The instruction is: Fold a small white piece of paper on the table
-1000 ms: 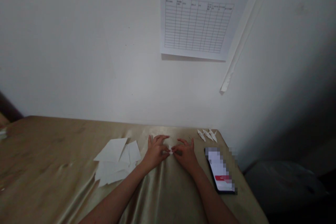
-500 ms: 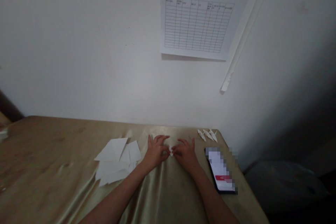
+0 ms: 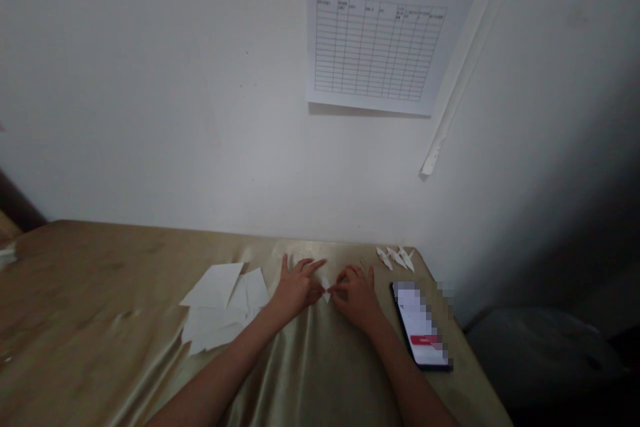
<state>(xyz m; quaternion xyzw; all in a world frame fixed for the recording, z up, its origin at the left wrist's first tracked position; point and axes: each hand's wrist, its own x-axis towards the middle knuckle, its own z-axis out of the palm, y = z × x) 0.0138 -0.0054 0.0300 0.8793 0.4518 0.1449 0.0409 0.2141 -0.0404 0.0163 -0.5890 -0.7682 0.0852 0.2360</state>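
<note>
A small folded white paper piece (image 3: 325,288) lies on the tan cloth-covered table (image 3: 100,293) near its far edge. My left hand (image 3: 296,287) and my right hand (image 3: 357,295) meet over it, thumb and fingertips pinching it from either side, the other fingers partly spread on the cloth. Most of the paper is hidden between the fingers.
A loose pile of white paper sheets (image 3: 220,303) lies left of my hands. A phone (image 3: 421,330) with a lit screen lies to the right, with several small folded paper figures (image 3: 396,257) beyond it. A printed table sheet (image 3: 380,43) hangs on the wall.
The fingers have shifted slightly on the paper piece and my right hand has curled tighter. Both hands stay in the same spot.
</note>
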